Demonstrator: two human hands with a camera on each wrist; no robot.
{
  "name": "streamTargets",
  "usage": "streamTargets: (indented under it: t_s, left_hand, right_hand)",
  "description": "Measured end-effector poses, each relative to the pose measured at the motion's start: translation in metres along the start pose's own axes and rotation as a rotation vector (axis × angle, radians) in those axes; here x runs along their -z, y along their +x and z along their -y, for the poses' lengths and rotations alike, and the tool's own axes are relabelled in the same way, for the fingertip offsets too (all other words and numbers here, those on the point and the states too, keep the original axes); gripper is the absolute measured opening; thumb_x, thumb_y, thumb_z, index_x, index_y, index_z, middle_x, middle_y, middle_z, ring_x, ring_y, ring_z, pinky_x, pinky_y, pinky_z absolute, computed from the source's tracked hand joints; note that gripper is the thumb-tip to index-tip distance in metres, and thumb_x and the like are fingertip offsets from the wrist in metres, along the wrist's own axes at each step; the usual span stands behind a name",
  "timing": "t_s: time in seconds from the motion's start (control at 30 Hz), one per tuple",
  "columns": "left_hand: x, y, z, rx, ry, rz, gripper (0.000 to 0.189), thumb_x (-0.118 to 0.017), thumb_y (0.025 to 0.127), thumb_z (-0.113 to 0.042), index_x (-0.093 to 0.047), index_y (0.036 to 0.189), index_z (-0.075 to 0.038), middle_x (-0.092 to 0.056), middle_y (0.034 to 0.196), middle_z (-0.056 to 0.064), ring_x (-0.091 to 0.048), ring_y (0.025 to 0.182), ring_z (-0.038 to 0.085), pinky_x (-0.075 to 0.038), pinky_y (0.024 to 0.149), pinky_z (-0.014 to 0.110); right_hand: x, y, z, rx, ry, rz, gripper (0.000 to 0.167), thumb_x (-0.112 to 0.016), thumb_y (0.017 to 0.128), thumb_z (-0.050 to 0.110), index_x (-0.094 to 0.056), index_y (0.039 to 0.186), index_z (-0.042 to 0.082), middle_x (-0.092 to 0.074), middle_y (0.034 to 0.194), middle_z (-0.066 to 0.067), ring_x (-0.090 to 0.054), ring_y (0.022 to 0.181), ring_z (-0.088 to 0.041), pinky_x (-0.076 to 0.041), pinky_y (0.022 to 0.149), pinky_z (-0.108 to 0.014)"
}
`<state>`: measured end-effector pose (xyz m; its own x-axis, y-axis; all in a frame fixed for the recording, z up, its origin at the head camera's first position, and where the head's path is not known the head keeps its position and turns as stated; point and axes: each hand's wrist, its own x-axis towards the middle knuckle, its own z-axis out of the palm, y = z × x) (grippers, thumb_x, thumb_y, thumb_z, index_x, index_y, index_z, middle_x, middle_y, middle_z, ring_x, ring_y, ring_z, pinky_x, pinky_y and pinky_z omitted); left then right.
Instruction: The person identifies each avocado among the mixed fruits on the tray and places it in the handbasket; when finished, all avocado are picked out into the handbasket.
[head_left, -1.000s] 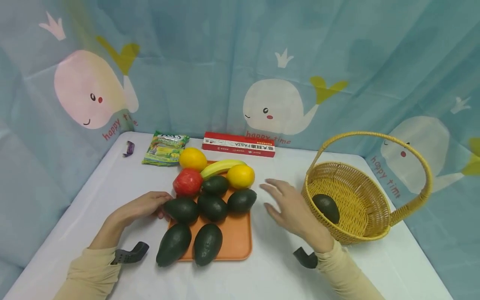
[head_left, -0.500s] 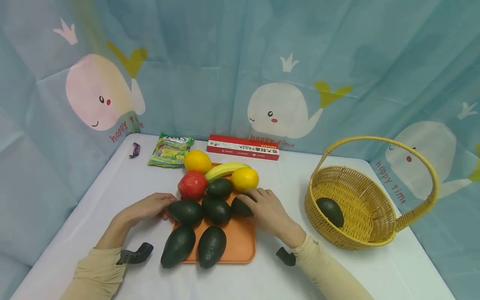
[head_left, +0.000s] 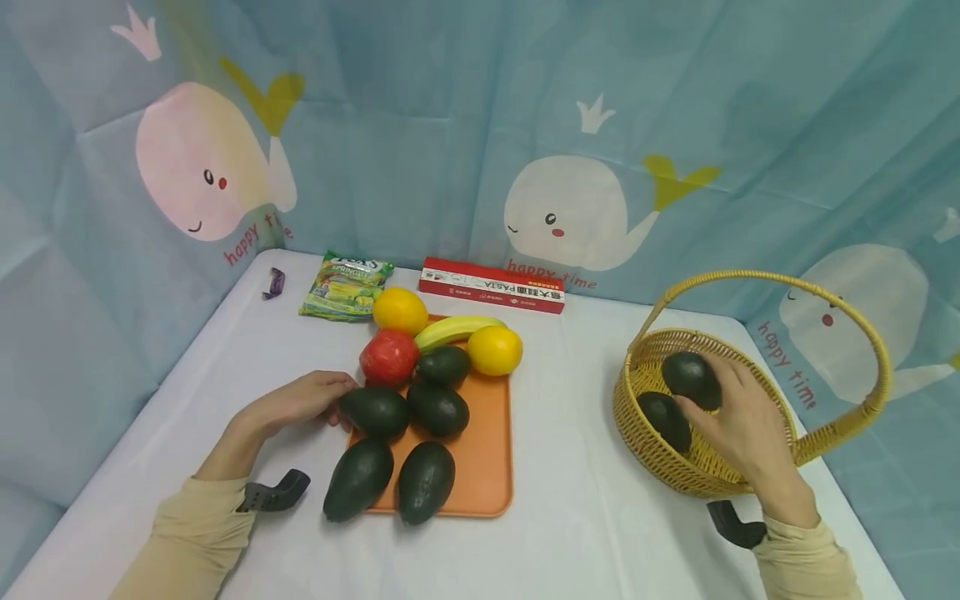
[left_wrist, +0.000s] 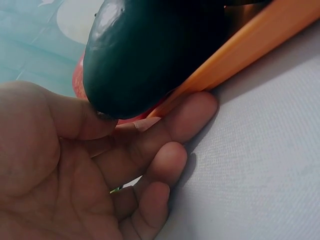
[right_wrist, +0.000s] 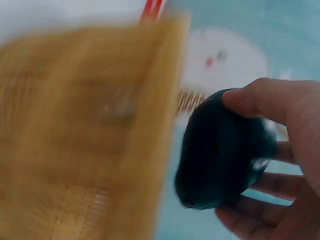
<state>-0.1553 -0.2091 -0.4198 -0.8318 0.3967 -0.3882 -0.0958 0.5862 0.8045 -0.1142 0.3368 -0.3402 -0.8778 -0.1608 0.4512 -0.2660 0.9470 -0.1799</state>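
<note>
At lower centre, a near avocado (head_left: 427, 483) is lying on the orange tray (head_left: 483, 467). At right, the right hand (head_left: 746, 423) is gripping a dark avocado (head_left: 688, 377) at the wicker basket's (head_left: 636, 435) opening; well apart, centre left, the left hand's (head_left: 303, 402) loosely bent fingers are touching another avocado (head_left: 377, 412). Upper centre, a red box (head_left: 491, 286) is lying.

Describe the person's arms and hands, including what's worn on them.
The left hand and right hand wear no gloves. The left sleeve and right sleeve are plain beige, wrinkled, and stop short of the hands. At their ends jut a bent black left attachment with small holes and a similarly bent, black right attachment. No cables show.
</note>
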Motion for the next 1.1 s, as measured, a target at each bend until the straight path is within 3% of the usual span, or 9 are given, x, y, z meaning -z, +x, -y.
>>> streamTargets:
  t_s: [0.17,0.33,0.57,0.8,0.87,0.93,1.1]
  left_hand:
    - [0.000,0.001,0.001,-0.014,-0.007,0.005,0.037,-0.034,0.103,-0.021,-0.062,0.115,0.000,-0.066,0.085,0.006,-0.054,0.077,0.018,-0.040,0.072,0.031]
    - [0.000,0.001,0.001,-0.007,-0.019,0.004,0.037,-0.034,0.103,-0.021,-0.061,0.116,0.001,-0.067,0.086,0.006,-0.054,0.076,0.019,-0.041,0.072,0.031]
    - [-0.001,0.001,0.003,0.002,-0.003,-0.011,0.038,-0.033,0.103,-0.020,-0.062,0.115,0.001,-0.068,0.086,0.006,-0.054,0.076,0.019,-0.041,0.072,0.031]
    - [-0.002,-0.002,0.003,0.001,-0.006,-0.007,0.037,-0.033,0.103,-0.019,-0.061,0.115,0.001,-0.069,0.087,0.007,-0.055,0.076,0.019,-0.041,0.072,0.032]
    - [-0.002,-0.001,0.002,0.006,-0.007,-0.005,0.036,-0.033,0.102,-0.019,-0.061,0.115,0.001,-0.069,0.086,0.006,-0.055,0.076,0.019,-0.041,0.073,0.032]
    - [-0.002,0.000,0.002,0.015,-0.005,-0.010,0.036,-0.034,0.102,-0.019,-0.061,0.114,0.000,-0.068,0.085,0.005,-0.055,0.076,0.019,-0.041,0.073,0.031]
    - [-0.002,0.002,0.002,0.022,-0.011,-0.015,0.035,-0.034,0.102,-0.020,-0.061,0.114,0.000,-0.066,0.084,0.006,-0.054,0.077,0.019,-0.041,0.073,0.031]
  right_hand:
    - [0.008,-0.016,-0.037,-0.183,-0.120,0.200,0.076,-0.075,0.078,0.021,-0.039,0.139,-0.006,-0.048,0.122,-0.039,-0.055,0.094,-0.057,-0.045,0.066,-0.065]
    - [0.002,-0.027,-0.049,-0.231,-0.158,0.378,0.078,-0.072,0.080,0.028,-0.037,0.140,-0.007,-0.046,0.122,-0.044,-0.056,0.093,-0.059,-0.048,0.063,-0.062]
    - [-0.009,-0.031,-0.053,-0.193,-0.148,0.459,0.068,-0.072,0.082,0.032,-0.046,0.134,-0.003,-0.052,0.122,-0.041,-0.056,0.099,-0.059,-0.048,0.069,-0.064]
    - [-0.008,-0.029,-0.049,-0.188,-0.169,0.497,0.073,-0.072,0.082,0.034,-0.042,0.139,-0.001,-0.048,0.126,-0.041,-0.053,0.102,-0.061,-0.046,0.071,-0.067]
    - [-0.004,-0.028,-0.042,-0.183,-0.177,0.463,0.074,-0.072,0.082,0.032,-0.041,0.140,-0.002,-0.047,0.127,-0.041,-0.054,0.101,-0.060,-0.047,0.071,-0.066]
    - [-0.001,-0.026,-0.028,-0.163,-0.174,0.362,0.070,-0.072,0.082,0.027,-0.043,0.139,-0.003,-0.049,0.125,-0.039,-0.056,0.098,-0.057,-0.048,0.069,-0.064]
    - [-0.008,-0.018,0.026,0.063,-0.074,-0.046,0.044,-0.072,0.077,0.010,-0.061,0.118,-0.002,-0.064,0.108,-0.024,-0.065,0.082,-0.041,-0.052,0.060,-0.052]
